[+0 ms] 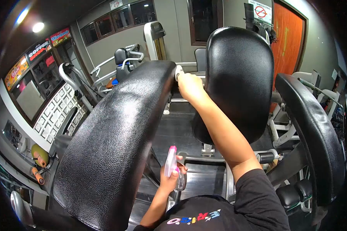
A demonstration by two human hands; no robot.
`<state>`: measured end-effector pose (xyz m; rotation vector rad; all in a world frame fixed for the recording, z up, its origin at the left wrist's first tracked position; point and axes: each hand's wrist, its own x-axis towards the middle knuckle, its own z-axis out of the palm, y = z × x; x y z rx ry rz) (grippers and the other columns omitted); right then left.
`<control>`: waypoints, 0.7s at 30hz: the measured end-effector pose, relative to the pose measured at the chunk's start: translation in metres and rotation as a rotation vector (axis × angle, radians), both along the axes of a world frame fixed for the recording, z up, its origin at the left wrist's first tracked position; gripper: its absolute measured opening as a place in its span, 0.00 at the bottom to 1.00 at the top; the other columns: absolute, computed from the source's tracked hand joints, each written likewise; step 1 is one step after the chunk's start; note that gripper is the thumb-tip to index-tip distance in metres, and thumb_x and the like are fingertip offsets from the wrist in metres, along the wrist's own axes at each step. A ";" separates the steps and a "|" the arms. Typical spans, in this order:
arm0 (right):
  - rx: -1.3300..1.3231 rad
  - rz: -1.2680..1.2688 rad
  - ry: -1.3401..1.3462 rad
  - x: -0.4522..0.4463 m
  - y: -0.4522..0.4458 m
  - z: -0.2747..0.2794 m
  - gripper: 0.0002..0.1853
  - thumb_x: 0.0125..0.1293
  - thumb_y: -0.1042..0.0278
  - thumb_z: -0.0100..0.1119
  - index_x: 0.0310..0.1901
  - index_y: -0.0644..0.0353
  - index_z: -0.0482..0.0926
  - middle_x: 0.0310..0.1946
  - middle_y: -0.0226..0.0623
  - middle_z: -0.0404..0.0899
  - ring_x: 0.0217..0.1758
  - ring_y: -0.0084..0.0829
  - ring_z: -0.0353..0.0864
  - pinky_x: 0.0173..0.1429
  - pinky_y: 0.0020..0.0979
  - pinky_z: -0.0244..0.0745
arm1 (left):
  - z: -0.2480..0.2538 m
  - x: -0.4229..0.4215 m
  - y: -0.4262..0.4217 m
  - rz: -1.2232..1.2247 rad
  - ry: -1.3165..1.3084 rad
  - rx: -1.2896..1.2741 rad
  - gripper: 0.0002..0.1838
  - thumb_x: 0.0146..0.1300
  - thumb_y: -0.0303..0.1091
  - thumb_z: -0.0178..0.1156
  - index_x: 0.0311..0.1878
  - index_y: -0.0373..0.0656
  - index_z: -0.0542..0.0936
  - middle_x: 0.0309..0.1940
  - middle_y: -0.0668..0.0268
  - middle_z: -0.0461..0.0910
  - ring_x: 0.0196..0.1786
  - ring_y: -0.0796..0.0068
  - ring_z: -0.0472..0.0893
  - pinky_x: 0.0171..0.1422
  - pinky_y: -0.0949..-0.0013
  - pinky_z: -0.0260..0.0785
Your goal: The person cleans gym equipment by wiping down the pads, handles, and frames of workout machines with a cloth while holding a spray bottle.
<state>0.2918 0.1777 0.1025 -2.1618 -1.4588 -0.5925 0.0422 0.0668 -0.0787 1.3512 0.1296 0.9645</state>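
Right hand (191, 85) is stretched out ahead, fingers curled and mostly closed around a small white cloth (178, 72) (only a bit pokes out past the knuckles, so cloth is a best read). Cloth sits at the far end of the long black pad (112, 142), right up against its edge; can't tell how hard it's pressed. Left hand (169, 181) is low and close to the body, wrapped around a spray bottle (170, 163) with a pink tip and a clear body, bottle roughly upright, slight tilt. Thumb is on the near side, other fingers partly hidden by the bottle; can't tell if any finger is on the trigger. Long pad runs from just beyond the left hand's left side up to the right hand, glossy, grained cover. Just right of the right hand: tall black backrest (240, 77), with the forearm crossing in front of its lower left edge. Well right of both hands: second black pad (312, 134), curved, running toward the body. Metal crossbar (204, 159) is just ahead and right of the left hand. Far beyond the right hand: machine tower (152, 42), light housing; orange door (291, 42) off to its right.
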 end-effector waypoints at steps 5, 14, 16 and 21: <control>0.020 0.058 -0.205 0.000 -0.008 -0.022 0.12 0.64 0.72 0.52 0.47 0.68 0.76 0.34 0.49 0.83 0.37 0.44 0.86 0.43 0.40 0.82 | -0.003 -0.002 -0.006 -0.037 0.014 -0.005 0.43 0.62 0.66 0.60 0.60 0.32 0.68 0.28 0.65 0.77 0.36 0.74 0.79 0.52 0.64 0.74; -0.353 0.007 -0.707 -0.032 -0.052 -0.013 0.09 0.61 0.67 0.56 0.42 0.58 0.79 0.39 0.44 0.84 0.39 0.39 0.85 0.43 0.39 0.77 | 0.005 0.001 -0.008 -0.095 0.092 0.051 0.40 0.64 0.65 0.58 0.59 0.32 0.69 0.29 0.65 0.77 0.36 0.75 0.79 0.48 0.67 0.73; -0.570 0.163 -0.531 -0.035 -0.055 0.003 0.09 0.62 0.67 0.57 0.43 0.54 0.81 0.40 0.38 0.84 0.44 0.36 0.85 0.47 0.48 0.74 | 0.006 0.002 -0.007 -0.100 0.103 0.083 0.40 0.64 0.65 0.57 0.59 0.32 0.69 0.29 0.65 0.77 0.36 0.75 0.79 0.48 0.67 0.73; -0.484 0.115 -0.418 -0.012 -0.068 0.099 0.08 0.60 0.65 0.58 0.39 0.54 0.82 0.34 0.41 0.86 0.44 0.41 0.87 0.48 0.42 0.78 | 0.005 0.000 -0.002 -0.064 0.096 0.078 0.41 0.64 0.66 0.57 0.59 0.32 0.69 0.28 0.66 0.77 0.37 0.75 0.80 0.49 0.67 0.74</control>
